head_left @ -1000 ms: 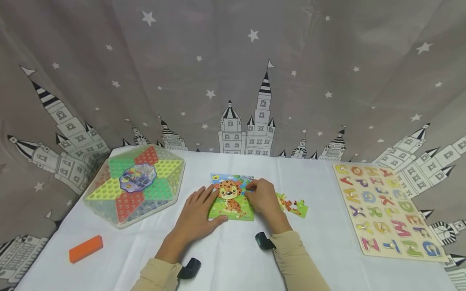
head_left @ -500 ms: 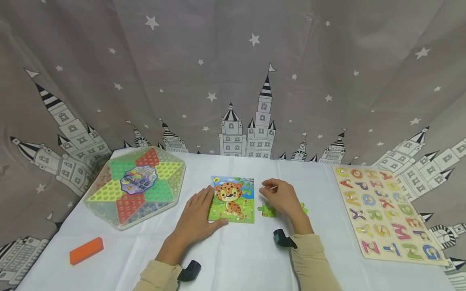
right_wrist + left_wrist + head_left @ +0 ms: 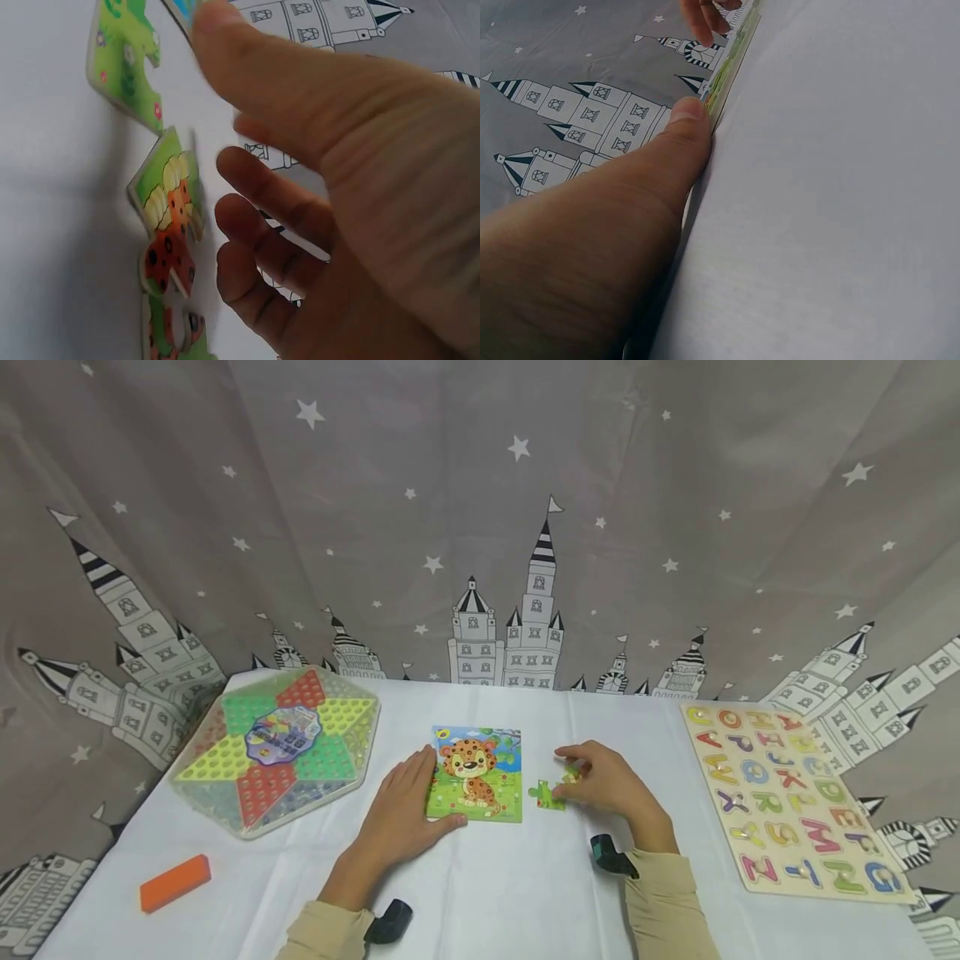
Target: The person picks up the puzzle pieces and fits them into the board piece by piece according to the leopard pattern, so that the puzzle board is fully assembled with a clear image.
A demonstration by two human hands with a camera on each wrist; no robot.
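Observation:
A square leopard picture puzzle lies on the white table in the head view; its edge shows as a thin green strip beside the thumb in the left wrist view. My left hand rests flat along its left side, thumb at the lower edge. To the right, my right hand is over loose jigsaw pieces, thumb and forefinger spread apart. One green jigsaw piece lies flat beyond the thumb. Below it in the right wrist view come a piece with paws and another spotted piece, beside the curved fingers. Nothing is held.
A hexagonal Chinese checkers set stands at the back left, with an orange bar in front of it. On the right lies a wooden alphabet board. A grey castle-print curtain hangs behind the table.
The right hand has left the right edge of the leopard puzzle and moved right, over the loose pieces, its thumb and forefinger spreading. The left hand has stayed at the puzzle's left side.

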